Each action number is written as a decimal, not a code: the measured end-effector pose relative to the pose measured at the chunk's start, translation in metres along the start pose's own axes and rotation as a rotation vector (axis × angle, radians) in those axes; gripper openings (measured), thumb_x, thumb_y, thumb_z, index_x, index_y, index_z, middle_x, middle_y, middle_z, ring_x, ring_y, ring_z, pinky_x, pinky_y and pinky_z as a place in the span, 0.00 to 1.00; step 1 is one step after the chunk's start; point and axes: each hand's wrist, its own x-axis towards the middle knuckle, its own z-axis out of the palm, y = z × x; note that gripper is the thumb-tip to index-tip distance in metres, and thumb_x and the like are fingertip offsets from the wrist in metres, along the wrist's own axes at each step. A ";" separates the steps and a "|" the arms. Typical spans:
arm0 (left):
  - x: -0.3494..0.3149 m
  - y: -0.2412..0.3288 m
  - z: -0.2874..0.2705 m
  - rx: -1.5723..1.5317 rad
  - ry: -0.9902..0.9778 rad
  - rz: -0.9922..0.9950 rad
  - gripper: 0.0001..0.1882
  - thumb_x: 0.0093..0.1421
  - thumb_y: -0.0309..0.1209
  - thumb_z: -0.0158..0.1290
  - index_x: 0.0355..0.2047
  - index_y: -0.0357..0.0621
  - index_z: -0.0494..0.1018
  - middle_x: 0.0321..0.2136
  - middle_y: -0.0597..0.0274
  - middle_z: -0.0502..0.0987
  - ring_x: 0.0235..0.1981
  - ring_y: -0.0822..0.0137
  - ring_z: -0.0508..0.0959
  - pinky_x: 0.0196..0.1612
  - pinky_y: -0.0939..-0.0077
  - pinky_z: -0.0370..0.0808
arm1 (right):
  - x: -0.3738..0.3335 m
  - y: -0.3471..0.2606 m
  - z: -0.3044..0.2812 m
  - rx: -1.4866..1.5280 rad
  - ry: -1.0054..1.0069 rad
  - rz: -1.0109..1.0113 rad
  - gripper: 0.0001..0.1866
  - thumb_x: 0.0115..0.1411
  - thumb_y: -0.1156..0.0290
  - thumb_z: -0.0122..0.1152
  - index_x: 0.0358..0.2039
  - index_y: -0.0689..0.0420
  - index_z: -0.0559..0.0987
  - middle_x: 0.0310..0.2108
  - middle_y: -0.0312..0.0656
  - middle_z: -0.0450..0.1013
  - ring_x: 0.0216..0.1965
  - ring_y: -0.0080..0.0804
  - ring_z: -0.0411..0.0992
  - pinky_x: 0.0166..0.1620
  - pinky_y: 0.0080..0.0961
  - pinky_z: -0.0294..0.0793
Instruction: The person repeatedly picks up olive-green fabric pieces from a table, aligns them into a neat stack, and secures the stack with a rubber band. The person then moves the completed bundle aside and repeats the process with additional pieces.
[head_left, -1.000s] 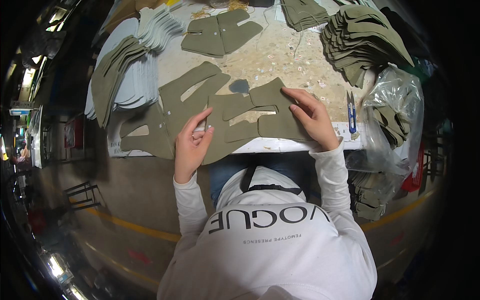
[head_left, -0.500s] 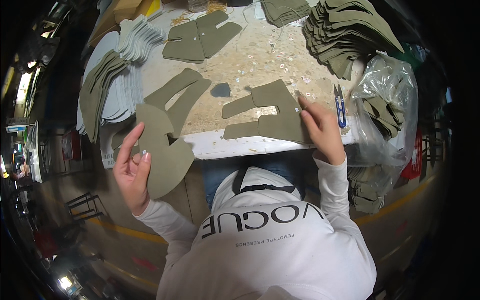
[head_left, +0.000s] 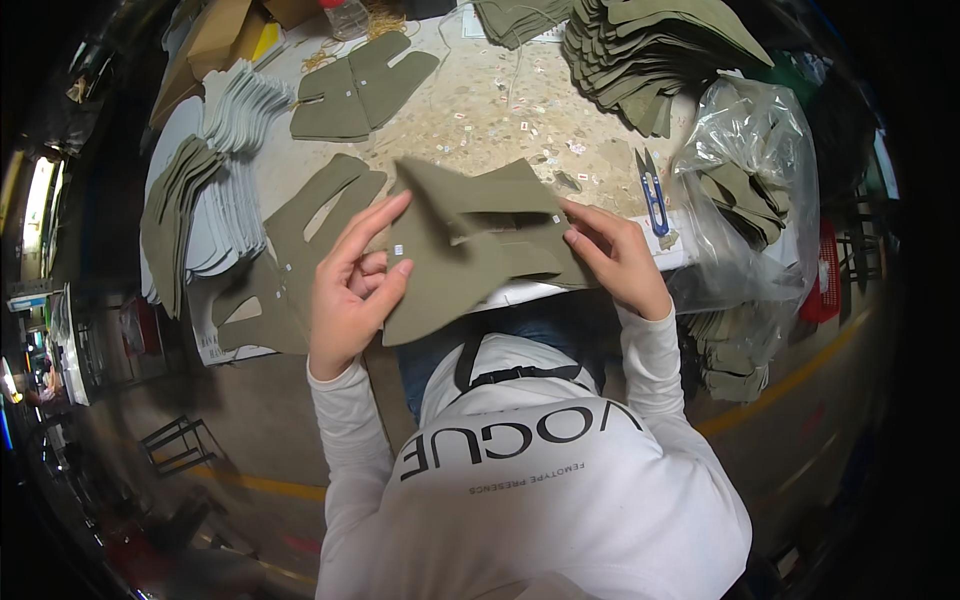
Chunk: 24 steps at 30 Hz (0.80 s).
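Over the near edge of the surface, the left hand pinches an upper olive panel by its left side, apparently so its blurred far part can overlap a lower olive panel. The right hand touches that panel's right edge, seemingly steadying it; whether it pinches, I cannot tell. Blue-handled snips lie just beyond, likely for easy reach.

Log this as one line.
left hand: holds curved olive sheet; right hand: at edge of slotted olive sheet; blue-handled snips: on table
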 end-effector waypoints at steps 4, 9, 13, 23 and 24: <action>-0.009 -0.045 -0.013 -0.089 0.105 -0.175 0.31 0.56 0.11 0.50 0.61 0.37 0.65 0.59 0.61 0.65 0.28 0.86 0.64 0.30 0.95 0.65 | 0.002 -0.002 -0.004 0.045 -0.030 0.049 0.21 0.62 0.76 0.57 0.56 0.59 0.74 0.33 0.38 0.74 0.34 0.17 0.68 0.40 0.17 0.70; -0.021 -0.062 -0.019 -0.092 0.115 -0.182 0.32 0.55 0.11 0.52 0.62 0.38 0.65 0.60 0.62 0.65 0.32 0.85 0.68 0.31 0.94 0.67 | 0.008 -0.005 0.005 0.094 0.073 -0.036 0.21 0.60 0.77 0.58 0.55 0.56 0.76 0.34 0.44 0.76 0.27 0.25 0.71 0.34 0.21 0.71; -0.022 -0.061 -0.018 0.004 0.085 -0.146 0.34 0.53 0.11 0.53 0.62 0.41 0.65 0.60 0.63 0.65 0.32 0.85 0.66 0.30 0.94 0.66 | 0.011 -0.003 0.009 0.124 0.060 -0.146 0.23 0.58 0.80 0.56 0.56 0.56 0.75 0.41 0.42 0.73 0.30 0.22 0.69 0.35 0.18 0.69; -0.041 -0.053 -0.027 0.150 0.110 -0.152 0.35 0.51 0.11 0.53 0.61 0.42 0.67 0.58 0.69 0.67 0.27 0.85 0.57 0.28 0.95 0.60 | 0.009 0.008 -0.001 0.171 -0.025 -0.123 0.24 0.58 0.82 0.55 0.56 0.56 0.75 0.45 0.38 0.71 0.31 0.18 0.66 0.35 0.13 0.65; -0.041 -0.054 -0.026 0.138 0.118 -0.164 0.34 0.51 0.11 0.53 0.61 0.42 0.67 0.58 0.68 0.67 0.27 0.85 0.57 0.28 0.95 0.60 | 0.010 0.007 0.000 0.180 -0.032 -0.117 0.24 0.58 0.82 0.54 0.57 0.56 0.74 0.46 0.39 0.72 0.33 0.19 0.67 0.37 0.14 0.66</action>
